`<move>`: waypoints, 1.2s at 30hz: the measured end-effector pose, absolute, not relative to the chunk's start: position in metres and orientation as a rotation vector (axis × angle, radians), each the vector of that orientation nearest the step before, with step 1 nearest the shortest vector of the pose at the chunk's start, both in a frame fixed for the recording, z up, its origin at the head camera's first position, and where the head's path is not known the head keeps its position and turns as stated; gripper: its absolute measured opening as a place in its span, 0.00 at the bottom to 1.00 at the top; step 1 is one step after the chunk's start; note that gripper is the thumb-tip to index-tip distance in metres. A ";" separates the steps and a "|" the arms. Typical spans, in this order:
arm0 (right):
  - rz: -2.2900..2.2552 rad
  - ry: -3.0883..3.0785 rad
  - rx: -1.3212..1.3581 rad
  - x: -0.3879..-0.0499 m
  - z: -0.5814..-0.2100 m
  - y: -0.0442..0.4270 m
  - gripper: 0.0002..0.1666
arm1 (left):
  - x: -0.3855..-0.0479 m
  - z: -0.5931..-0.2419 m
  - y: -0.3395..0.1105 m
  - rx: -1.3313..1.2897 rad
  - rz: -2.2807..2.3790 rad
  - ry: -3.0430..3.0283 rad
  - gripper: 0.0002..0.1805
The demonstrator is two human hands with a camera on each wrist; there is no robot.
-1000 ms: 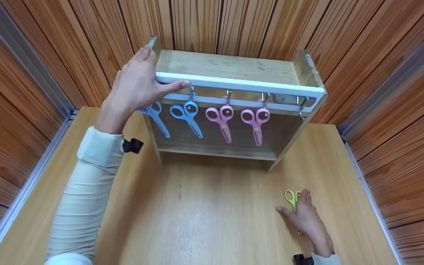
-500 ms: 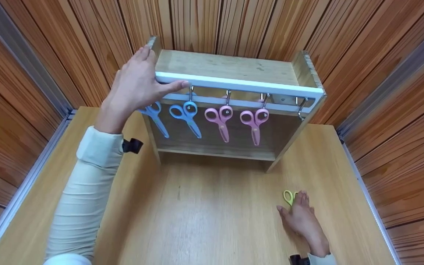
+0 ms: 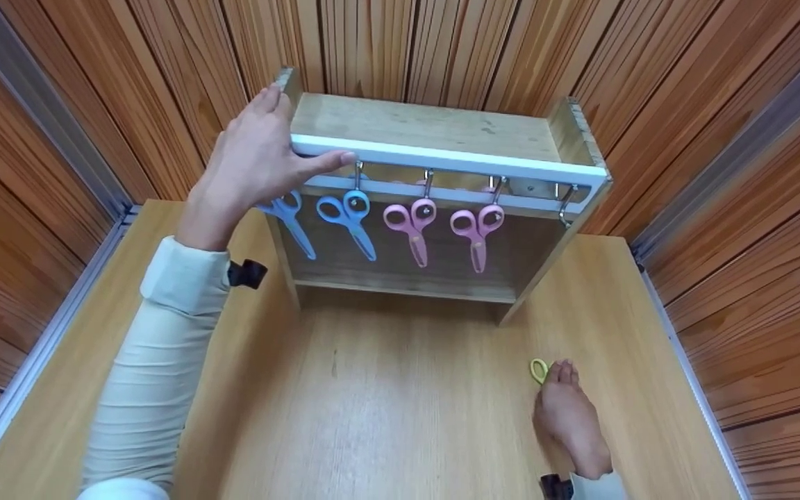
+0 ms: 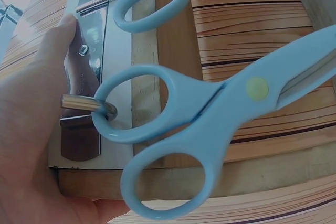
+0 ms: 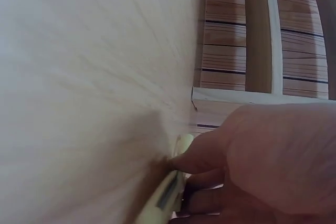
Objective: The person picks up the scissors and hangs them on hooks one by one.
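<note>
My left hand (image 3: pixel 251 156) grips the left end of a wooden rack (image 3: pixel 428 128), its thumb over the white front bar (image 3: pixel 442 155) and its fingers on the rack's side. In the left wrist view, blue scissors (image 4: pixel 257 87) hang by one finger loop from a metal hook (image 4: pixel 81 102) beside that hand. On the table at right, my right hand (image 3: pixel 573 417) pinches yellow-green scissors (image 3: pixel 532 372) between thumb and fingers. The right wrist view shows their blade part (image 5: pixel 157 211) close to the tabletop; the hand hides much of them.
More blue scissors (image 3: pixel 355 223) and two pairs of pink scissors (image 3: pixel 417 239) hang along the bar. A bare hook (image 3: pixel 567 205) is at its right end. Wood-patterned walls (image 3: pixel 754 278) enclose the table (image 3: pixel 386 403) at back and sides.
My right hand has closed its thumb and fingers onto the yellow-green scissors, covering more of them. My left hand keeps its hold on the rack; the view shifts slightly.
</note>
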State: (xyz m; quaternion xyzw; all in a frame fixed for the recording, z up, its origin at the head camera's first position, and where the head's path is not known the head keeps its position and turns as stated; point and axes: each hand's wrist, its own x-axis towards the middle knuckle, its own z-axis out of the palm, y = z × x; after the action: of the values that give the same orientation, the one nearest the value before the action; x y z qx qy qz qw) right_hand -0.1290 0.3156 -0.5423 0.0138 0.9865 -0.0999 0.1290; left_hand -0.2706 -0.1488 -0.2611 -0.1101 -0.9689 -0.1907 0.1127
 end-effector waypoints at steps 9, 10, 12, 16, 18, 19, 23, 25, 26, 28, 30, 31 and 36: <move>-0.108 3.036 -0.061 -0.129 -0.537 0.306 0.26 | -0.272 -0.260 -0.147 -0.321 -0.563 -2.830 0.67; -0.081 3.081 -0.083 -0.128 -0.538 0.305 0.24 | -0.272 -0.260 -0.146 -0.319 -0.564 -2.830 0.67; -0.039 3.167 -0.118 -0.126 -0.539 0.304 0.20 | -0.272 -0.260 -0.146 -0.319 -0.570 -2.833 0.68; -0.080 3.208 -0.109 -0.126 -0.539 0.304 0.12 | -0.271 -0.262 -0.145 -0.312 -0.582 -2.848 0.68; -0.143 3.172 -0.088 -0.127 -0.537 0.303 0.10 | -0.271 -0.261 -0.145 -0.308 -0.583 -2.852 0.68; -0.173 3.142 -0.070 -0.128 -0.535 0.303 0.09 | -0.271 -0.261 -0.145 -0.306 -0.580 -2.853 0.68; -0.320 2.998 0.046 -0.131 -0.527 0.302 0.07 | -0.271 -0.260 -0.144 -0.308 -0.575 -2.850 0.68; -0.379 2.939 0.110 -0.132 -0.522 0.303 0.08 | -0.270 -0.260 -0.144 -0.308 -0.574 -2.850 0.68; -0.403 2.914 0.137 -0.133 -0.520 0.303 0.08 | -0.269 -0.261 -0.144 -0.307 -0.576 -2.849 0.68; -0.448 2.873 0.180 -0.134 -0.516 0.305 0.09 | -0.268 -0.261 -0.144 -0.302 -0.588 -2.852 0.68; -0.502 2.823 0.212 -0.136 -0.512 0.308 0.10 | -0.267 -0.262 -0.143 -0.301 -0.595 -2.852 0.69; -0.547 2.804 0.218 -0.137 -0.511 0.310 0.11 | -0.267 -0.262 -0.142 -0.301 -0.600 -2.850 0.69; -0.957 2.639 0.127 -0.141 -0.504 0.315 0.13 | -0.268 -0.261 -0.141 -0.308 -0.594 -2.845 0.69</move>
State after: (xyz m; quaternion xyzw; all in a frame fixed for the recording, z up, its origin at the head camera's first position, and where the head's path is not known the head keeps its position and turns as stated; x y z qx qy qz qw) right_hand -0.1414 0.3150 -0.5043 0.0447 0.9263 -0.3357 0.1649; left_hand -0.2680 -0.1408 -0.2614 -0.1046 -0.9677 -0.2019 0.1091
